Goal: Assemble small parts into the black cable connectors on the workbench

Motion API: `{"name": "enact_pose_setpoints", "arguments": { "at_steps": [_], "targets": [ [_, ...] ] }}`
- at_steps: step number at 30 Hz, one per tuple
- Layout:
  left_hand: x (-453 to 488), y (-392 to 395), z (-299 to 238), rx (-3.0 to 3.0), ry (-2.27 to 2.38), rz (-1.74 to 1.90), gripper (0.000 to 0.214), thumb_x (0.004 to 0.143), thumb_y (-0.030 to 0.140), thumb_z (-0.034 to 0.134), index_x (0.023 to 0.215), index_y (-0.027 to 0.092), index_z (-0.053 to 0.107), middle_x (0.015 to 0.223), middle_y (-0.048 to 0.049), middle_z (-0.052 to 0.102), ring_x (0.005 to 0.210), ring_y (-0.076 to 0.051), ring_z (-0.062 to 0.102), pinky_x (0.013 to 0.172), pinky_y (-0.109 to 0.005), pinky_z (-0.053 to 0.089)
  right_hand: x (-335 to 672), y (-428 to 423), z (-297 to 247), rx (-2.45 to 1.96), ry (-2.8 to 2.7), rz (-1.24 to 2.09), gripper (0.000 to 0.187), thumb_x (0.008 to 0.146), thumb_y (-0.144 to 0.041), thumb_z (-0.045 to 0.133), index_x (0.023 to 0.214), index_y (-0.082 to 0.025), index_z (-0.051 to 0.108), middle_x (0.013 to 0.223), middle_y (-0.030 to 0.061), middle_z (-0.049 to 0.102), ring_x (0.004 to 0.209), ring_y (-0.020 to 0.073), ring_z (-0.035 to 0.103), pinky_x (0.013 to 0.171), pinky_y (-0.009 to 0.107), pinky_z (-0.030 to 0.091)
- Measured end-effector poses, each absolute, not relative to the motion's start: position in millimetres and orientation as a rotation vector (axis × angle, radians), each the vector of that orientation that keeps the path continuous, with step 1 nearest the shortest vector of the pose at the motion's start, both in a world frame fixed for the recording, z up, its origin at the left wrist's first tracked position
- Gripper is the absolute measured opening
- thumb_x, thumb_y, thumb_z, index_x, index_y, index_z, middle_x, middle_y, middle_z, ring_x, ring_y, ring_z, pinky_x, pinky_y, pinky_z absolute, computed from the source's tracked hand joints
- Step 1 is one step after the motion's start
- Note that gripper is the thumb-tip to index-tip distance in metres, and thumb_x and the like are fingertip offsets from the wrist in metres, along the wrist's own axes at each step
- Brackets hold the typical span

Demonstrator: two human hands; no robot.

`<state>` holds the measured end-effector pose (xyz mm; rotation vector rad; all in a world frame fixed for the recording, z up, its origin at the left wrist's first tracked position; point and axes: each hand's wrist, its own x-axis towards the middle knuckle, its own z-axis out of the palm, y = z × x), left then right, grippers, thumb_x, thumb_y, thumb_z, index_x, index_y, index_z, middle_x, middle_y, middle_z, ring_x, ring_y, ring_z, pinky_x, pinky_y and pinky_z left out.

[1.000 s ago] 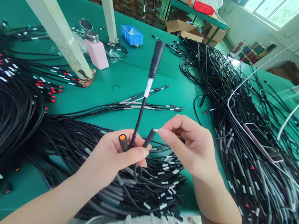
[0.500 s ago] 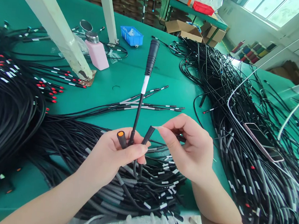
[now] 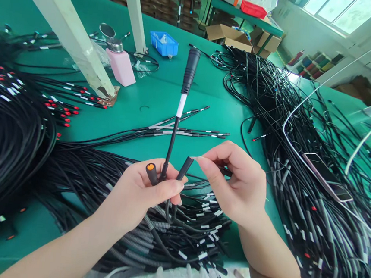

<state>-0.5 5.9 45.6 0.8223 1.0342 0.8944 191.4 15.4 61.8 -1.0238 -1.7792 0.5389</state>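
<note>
Several black cable ends are gripped in my left hand (image 3: 155,186), its thumb pressed across them. One is a long connector (image 3: 190,70) with a ribbed grip and a white label, pointing up. Beside it sits a short connector (image 3: 151,173) with an orange face. A third, a plain black cable end (image 3: 185,168), leans right towards my right hand (image 3: 234,180). My right thumb and forefinger are pinched together at its tip; what lies between them, if anything, is too small to make out. Beneath both hands lies a bundle of black cables (image 3: 164,236) with white labels.
A large coil of cables (image 3: 13,141) lies left, and a long cable heap (image 3: 272,107) runs down the right, with a phone (image 3: 327,176) on it. White posts (image 3: 68,33), a pink bottle (image 3: 121,66) and a blue bin (image 3: 164,44) stand on the green table (image 3: 183,91).
The upright connector and the cable end have shifted very slightly to the right with the hands. Both hands keep the same hold.
</note>
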Motion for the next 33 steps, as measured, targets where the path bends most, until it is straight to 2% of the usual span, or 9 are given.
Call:
{"name": "enact_pose_setpoints", "arguments": {
  "at_steps": [14,33],
  "targets": [
    [-1.4,5.5,47.7,0.817,1.049,0.877,0.014,0.067,0.018,0.085,0.064,0.024,0.072,0.051,0.0062,0.072,0.05,-0.012,0.064,0.055,-0.022,0.049,190.8,14.9,62.2,-1.043,-1.785,0.536,0.015,0.097,-0.011,0.071,0.087,-0.02,0.065,0.076,-0.0041,0.065,0.059,0.0076,0.054,0.051,0.023,0.043],
    [0.8,6.1,49.6,0.831,1.057,0.874,0.016,0.068,0.02,0.084,0.063,0.024,0.07,0.05,0.0054,0.069,0.051,-0.014,0.063,0.057,-0.025,0.048,192.0,13.5,62.7,-1.057,-1.784,0.525,0.015,0.097,-0.014,0.071,0.087,-0.022,0.064,0.074,-0.0035,0.066,0.057,0.0099,0.053,0.048,0.026,0.042]
  ]
}}
